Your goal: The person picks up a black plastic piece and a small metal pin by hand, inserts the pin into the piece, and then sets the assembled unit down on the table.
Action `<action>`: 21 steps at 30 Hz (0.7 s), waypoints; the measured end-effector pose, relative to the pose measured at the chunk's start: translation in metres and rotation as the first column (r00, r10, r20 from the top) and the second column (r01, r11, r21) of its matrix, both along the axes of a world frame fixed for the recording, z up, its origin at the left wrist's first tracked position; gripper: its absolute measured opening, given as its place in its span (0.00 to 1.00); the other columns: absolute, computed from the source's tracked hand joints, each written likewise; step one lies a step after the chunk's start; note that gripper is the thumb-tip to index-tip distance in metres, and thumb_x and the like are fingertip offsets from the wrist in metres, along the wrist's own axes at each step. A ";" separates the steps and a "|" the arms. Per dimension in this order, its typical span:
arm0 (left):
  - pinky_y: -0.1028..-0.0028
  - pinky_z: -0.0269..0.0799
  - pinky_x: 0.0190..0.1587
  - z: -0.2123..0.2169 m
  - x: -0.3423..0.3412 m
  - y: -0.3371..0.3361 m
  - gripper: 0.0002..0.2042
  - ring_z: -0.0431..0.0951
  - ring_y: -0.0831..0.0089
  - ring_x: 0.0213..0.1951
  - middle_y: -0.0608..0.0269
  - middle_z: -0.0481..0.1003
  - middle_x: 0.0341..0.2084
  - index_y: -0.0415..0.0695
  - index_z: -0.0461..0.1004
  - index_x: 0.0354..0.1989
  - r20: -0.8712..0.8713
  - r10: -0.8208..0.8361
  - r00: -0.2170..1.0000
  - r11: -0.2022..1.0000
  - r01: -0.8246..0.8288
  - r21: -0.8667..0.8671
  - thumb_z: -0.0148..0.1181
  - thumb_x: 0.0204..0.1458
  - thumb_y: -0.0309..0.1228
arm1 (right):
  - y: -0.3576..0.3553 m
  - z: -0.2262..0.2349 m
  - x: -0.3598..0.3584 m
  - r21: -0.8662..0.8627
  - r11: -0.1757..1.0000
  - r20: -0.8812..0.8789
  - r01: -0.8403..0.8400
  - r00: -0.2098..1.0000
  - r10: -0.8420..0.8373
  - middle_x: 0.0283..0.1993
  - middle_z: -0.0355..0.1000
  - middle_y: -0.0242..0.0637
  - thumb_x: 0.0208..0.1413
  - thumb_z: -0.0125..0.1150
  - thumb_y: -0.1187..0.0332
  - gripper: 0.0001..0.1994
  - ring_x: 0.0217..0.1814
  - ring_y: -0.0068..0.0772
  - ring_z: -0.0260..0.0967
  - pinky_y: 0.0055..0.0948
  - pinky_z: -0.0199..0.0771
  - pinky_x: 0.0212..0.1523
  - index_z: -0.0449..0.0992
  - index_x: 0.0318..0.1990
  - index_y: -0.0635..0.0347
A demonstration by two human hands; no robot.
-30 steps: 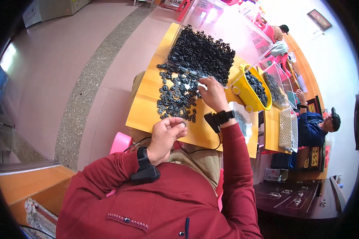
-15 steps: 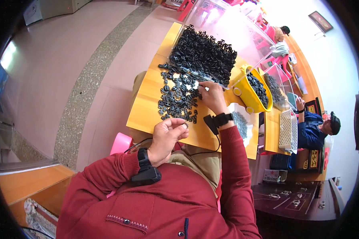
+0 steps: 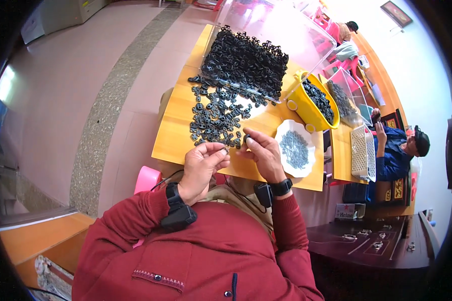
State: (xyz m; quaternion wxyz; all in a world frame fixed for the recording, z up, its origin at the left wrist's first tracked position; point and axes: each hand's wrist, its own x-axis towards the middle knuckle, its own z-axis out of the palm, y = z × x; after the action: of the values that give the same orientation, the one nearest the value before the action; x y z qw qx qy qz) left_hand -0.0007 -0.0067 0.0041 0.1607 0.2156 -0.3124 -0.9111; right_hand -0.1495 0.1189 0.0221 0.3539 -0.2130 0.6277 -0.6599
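Note:
My right hand (image 3: 265, 154) pinches a small black plastic piece (image 3: 246, 137) between thumb and fingertips, over the table's near edge. Beside it, my left hand (image 3: 204, 165) is closed in a pinch on a small dark piece (image 3: 225, 149) mostly covered by the fingers; its kind cannot be made out. The two hands are close together but apart. Just beyond them lies a loose heap of black plastic pieces (image 3: 215, 119) on the wooden table (image 3: 173, 131). To the right of my right hand sits a white scalloped dish (image 3: 306, 168) with small grey metal bits (image 3: 294, 149).
Behind the heap stands a clear box (image 3: 272, 99) full of black pieces. A yellow tub (image 3: 306, 118) of dark pieces is at the right. Further right are another clear box (image 3: 354, 114), a white perforated basket (image 3: 362, 150) and a person in blue (image 3: 392, 153).
My right hand has drawn back from the far side of the heap toward my left hand and now holds a black piece. My left hand keeps its pinch. The view has shifted slightly.

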 end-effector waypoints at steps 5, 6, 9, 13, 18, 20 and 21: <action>0.77 0.76 0.42 -0.002 -0.002 0.002 0.06 0.76 0.76 0.36 0.63 0.75 0.34 0.38 0.72 0.41 0.016 -0.014 1.000 1.000 0.014 -0.013 0.56 0.56 0.23 | 0.015 -0.010 0.006 -0.061 0.997 0.035 0.040 0.999 -0.038 0.38 0.72 0.36 0.59 0.54 0.75 0.11 0.35 0.24 0.73 0.27 0.80 0.41 0.71 0.48 0.69; 0.77 0.76 0.42 -0.002 -0.002 0.002 0.06 0.76 0.76 0.36 0.63 0.75 0.34 0.38 0.72 0.41 0.023 -0.018 1.000 1.000 0.018 -0.016 0.56 0.56 0.23 | 0.017 -0.012 0.007 -0.104 0.992 0.102 0.070 0.993 -0.059 0.38 0.73 0.36 0.59 0.55 0.76 0.09 0.34 0.24 0.73 0.27 0.80 0.41 0.72 0.46 0.68; 0.77 0.76 0.42 -0.002 -0.001 0.002 0.06 0.76 0.77 0.36 0.62 0.76 0.35 0.38 0.72 0.42 0.030 -0.021 0.999 1.000 0.021 -0.018 0.56 0.56 0.22 | 0.019 -0.012 0.011 -0.097 0.990 0.115 0.098 0.990 -0.087 0.37 0.73 0.35 0.57 0.56 0.78 0.10 0.31 0.23 0.73 0.29 0.81 0.40 0.73 0.46 0.67; 0.77 0.76 0.42 -0.002 -0.001 0.002 0.06 0.77 0.77 0.36 0.62 0.76 0.35 0.38 0.72 0.42 0.042 -0.034 0.999 0.999 0.035 -0.013 0.56 0.56 0.22 | 0.021 -0.013 0.014 -0.110 0.989 0.110 0.097 0.990 -0.085 0.37 0.74 0.36 0.55 0.57 0.80 0.10 0.29 0.23 0.73 0.30 0.81 0.41 0.73 0.45 0.67; 0.77 0.76 0.42 -0.002 -0.002 0.003 0.06 0.77 0.76 0.36 0.61 0.76 0.34 0.38 0.72 0.41 0.031 -0.054 0.998 0.998 0.055 -0.013 0.56 0.56 0.22 | 0.025 -0.018 0.013 -0.162 0.981 0.192 0.109 0.978 -0.077 0.37 0.75 0.38 0.53 0.58 0.82 0.12 0.32 0.25 0.75 0.33 0.81 0.43 0.74 0.45 0.67; 0.77 0.77 0.42 -0.002 -0.002 0.002 0.06 0.77 0.76 0.36 0.61 0.76 0.34 0.38 0.72 0.41 0.029 -0.058 0.998 0.998 0.058 -0.012 0.56 0.56 0.22 | 0.023 -0.015 0.017 -0.160 0.979 0.247 0.126 0.965 -0.084 0.38 0.75 0.39 0.53 0.58 0.83 0.12 0.34 0.27 0.75 0.33 0.81 0.44 0.74 0.46 0.67; 0.77 0.77 0.42 -0.003 -0.001 0.002 0.05 0.77 0.76 0.36 0.61 0.76 0.34 0.38 0.71 0.41 0.026 -0.057 0.998 0.998 0.057 -0.010 0.56 0.56 0.22 | 0.023 -0.014 0.018 -0.157 0.977 0.300 0.142 0.950 -0.090 0.38 0.76 0.40 0.52 0.58 0.84 0.13 0.35 0.28 0.76 0.34 0.81 0.44 0.74 0.47 0.67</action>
State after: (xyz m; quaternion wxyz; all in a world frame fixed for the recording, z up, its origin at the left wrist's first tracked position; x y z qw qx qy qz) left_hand -0.0021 -0.0045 0.0016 0.1317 0.2174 -0.3253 -0.9108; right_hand -0.1313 0.1418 0.0079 0.3824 -0.1067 0.5193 -0.7568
